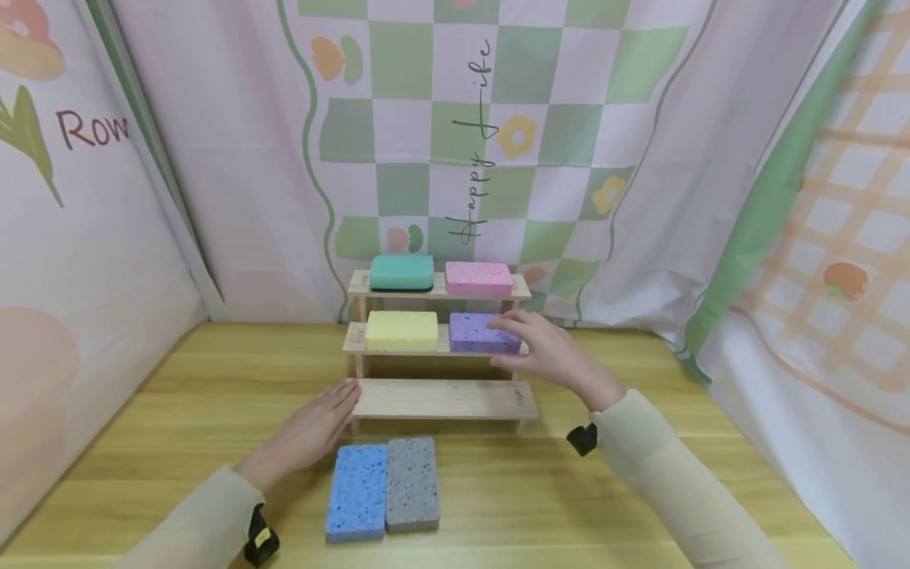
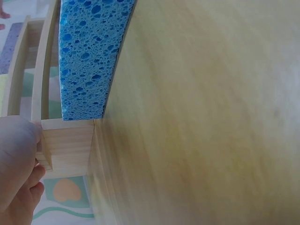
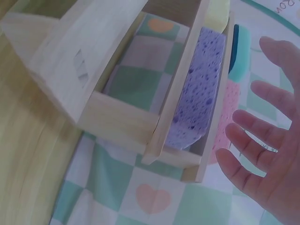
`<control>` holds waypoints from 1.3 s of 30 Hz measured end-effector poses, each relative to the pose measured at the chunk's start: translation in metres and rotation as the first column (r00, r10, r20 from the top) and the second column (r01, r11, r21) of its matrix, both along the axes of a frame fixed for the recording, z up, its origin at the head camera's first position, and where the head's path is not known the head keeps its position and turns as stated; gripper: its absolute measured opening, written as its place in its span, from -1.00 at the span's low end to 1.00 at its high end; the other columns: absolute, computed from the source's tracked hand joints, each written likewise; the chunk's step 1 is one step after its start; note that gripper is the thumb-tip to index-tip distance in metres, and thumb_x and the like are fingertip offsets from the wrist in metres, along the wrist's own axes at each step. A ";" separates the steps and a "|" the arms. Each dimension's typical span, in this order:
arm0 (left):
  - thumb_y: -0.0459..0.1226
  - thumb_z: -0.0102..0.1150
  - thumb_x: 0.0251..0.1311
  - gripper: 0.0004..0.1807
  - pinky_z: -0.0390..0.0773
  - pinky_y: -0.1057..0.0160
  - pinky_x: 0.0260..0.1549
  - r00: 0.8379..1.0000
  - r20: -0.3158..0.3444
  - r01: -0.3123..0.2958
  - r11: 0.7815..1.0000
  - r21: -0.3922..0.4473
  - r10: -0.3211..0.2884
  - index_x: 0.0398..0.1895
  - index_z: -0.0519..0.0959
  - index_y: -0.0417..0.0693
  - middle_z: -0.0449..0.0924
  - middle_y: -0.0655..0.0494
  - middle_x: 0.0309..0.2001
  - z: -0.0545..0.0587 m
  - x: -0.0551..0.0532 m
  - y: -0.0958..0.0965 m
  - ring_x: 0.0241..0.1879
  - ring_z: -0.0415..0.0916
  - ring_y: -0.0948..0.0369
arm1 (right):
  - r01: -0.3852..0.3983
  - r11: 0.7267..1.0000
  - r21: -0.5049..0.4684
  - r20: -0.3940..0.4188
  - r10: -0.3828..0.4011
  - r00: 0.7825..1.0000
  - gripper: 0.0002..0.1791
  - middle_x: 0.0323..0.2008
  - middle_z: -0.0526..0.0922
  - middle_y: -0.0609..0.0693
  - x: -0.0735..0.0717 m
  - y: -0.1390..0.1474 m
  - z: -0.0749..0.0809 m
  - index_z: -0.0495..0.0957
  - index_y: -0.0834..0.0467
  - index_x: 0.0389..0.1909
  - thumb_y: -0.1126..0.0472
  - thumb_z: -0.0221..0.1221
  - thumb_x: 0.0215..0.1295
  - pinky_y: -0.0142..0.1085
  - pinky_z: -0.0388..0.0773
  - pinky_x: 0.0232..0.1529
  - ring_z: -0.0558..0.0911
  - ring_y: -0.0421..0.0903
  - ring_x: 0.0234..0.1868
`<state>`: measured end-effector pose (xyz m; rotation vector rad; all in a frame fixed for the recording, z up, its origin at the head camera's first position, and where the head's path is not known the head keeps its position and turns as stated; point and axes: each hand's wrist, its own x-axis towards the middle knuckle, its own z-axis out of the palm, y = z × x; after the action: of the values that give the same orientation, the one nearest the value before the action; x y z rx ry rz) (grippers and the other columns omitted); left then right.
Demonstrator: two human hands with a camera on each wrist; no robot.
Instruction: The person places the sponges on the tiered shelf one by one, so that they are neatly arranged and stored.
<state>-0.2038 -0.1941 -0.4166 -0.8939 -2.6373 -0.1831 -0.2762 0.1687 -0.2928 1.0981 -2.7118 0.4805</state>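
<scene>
A three-step wooden shelf (image 1: 444, 399) stands on the table. My left hand (image 1: 313, 427) holds the left end of its lowest step; in the left wrist view, the thumb and bent fingers (image 2: 35, 180) lie about the wood. My right hand (image 1: 550, 356) is spread beside the purple sponge (image 1: 483, 333) on the middle step. The right wrist view shows its fingers (image 3: 258, 126) apart, with nothing between them. Left of the purple sponge lies a yellow sponge (image 1: 401, 330). A blue sponge (image 1: 357, 491) and a grey sponge (image 1: 412, 484) lie side by side before the shelf.
On the top step sit a teal sponge (image 1: 401, 273) with a dark underside and a pink sponge (image 1: 479, 277). Behind the shelf hangs a checked green and white curtain (image 1: 462, 134). Printed cloth also flanks the wooden table (image 1: 590, 514).
</scene>
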 end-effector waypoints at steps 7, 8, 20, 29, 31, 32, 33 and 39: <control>-0.35 -0.02 0.29 -0.52 0.24 -0.06 0.17 1.000 0.002 -0.006 1.000 -0.012 0.006 0.22 0.27 -0.44 0.24 -0.31 0.23 0.000 0.000 0.000 0.23 0.18 -0.13 | -0.041 0.999 -0.001 -0.017 0.041 0.999 -0.39 0.18 0.36 0.10 0.012 -0.007 -0.002 0.42 0.08 0.19 -0.07 0.24 0.14 -0.05 0.52 -0.10 0.43 0.03 0.00; -0.35 -0.02 0.30 -0.52 0.23 -0.05 0.18 1.000 0.008 -0.008 1.000 -0.013 0.008 0.22 0.26 -0.44 0.23 -0.31 0.24 0.000 0.000 0.000 0.24 0.18 -0.13 | -0.050 0.999 0.003 -0.030 0.050 0.998 -0.39 0.17 0.36 0.09 0.013 -0.008 -0.002 0.42 0.08 0.19 -0.07 0.25 0.13 -0.06 0.52 -0.11 0.44 0.02 -0.02; -0.37 -0.01 0.29 -0.53 0.22 -0.05 0.19 1.000 0.015 -0.012 1.000 -0.007 0.012 0.22 0.27 -0.46 0.23 -0.32 0.23 0.002 0.003 0.002 0.23 0.18 -0.14 | -0.105 0.994 0.024 -0.012 0.105 0.994 -0.39 0.17 0.38 0.04 0.023 -0.018 -0.011 0.40 -0.01 0.21 -0.12 0.21 0.15 -0.03 0.45 0.03 0.40 0.02 0.12; -0.36 -0.01 0.29 -0.52 0.22 -0.05 0.19 1.000 0.009 -0.011 1.000 -0.012 0.011 0.21 0.27 -0.46 0.23 -0.32 0.23 0.000 0.002 0.001 0.23 0.18 -0.14 | -0.186 0.981 0.058 -0.030 0.188 0.982 -0.41 0.14 0.41 0.04 0.028 -0.031 -0.024 0.41 0.03 0.20 -0.09 0.21 0.16 -0.08 0.43 0.07 0.40 0.00 0.12; -0.36 0.00 0.28 -0.53 0.22 -0.05 0.18 1.000 -0.001 -0.005 1.000 -0.007 0.005 0.21 0.27 -0.46 0.24 -0.33 0.23 0.000 0.001 0.001 0.23 0.19 -0.14 | -0.200 0.978 0.066 -0.035 0.203 0.979 -0.42 0.14 0.42 0.04 0.029 -0.034 -0.027 0.41 0.01 0.19 -0.08 0.21 0.16 -0.09 0.45 0.05 0.41 -0.01 0.11; -0.37 0.00 0.28 -0.53 0.23 -0.05 0.18 1.000 -0.006 -0.002 1.000 -0.004 0.002 0.20 0.28 -0.47 0.24 -0.33 0.22 0.000 0.001 0.001 0.22 0.19 -0.15 | -0.209 0.976 0.065 -0.032 0.212 0.977 -0.42 0.14 0.42 0.04 0.030 -0.036 -0.028 0.42 0.02 0.19 -0.07 0.21 0.16 -0.09 0.44 0.05 0.41 -0.01 0.12; -0.37 0.00 0.28 -0.53 0.23 -0.06 0.18 1.000 -0.010 0.001 1.000 0.000 -0.001 0.20 0.28 -0.47 0.24 -0.33 0.22 -0.001 0.001 0.001 0.22 0.19 -0.15 | -0.219 0.974 0.064 -0.028 0.221 0.975 -0.43 0.13 0.42 0.03 0.031 -0.037 -0.030 0.42 0.02 0.19 -0.06 0.22 0.16 -0.09 0.44 0.05 0.41 -0.02 0.12; -0.36 0.01 0.27 -0.52 0.22 -0.06 0.18 1.000 -0.018 0.009 1.000 0.010 -0.009 0.20 0.28 -0.47 0.24 -0.34 0.22 -0.001 0.000 0.000 0.22 0.20 -0.15 | -0.283 0.957 0.066 0.005 0.284 0.959 -0.40 0.14 0.41 -0.01 0.037 -0.046 -0.038 0.38 0.02 0.22 -0.09 0.20 0.17 -0.15 0.41 0.09 0.38 -0.07 0.14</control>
<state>-0.2037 -0.1940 -0.4176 -0.8999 -2.6144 -0.1898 -0.2396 0.1229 -0.3303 1.5155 -2.5927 0.4288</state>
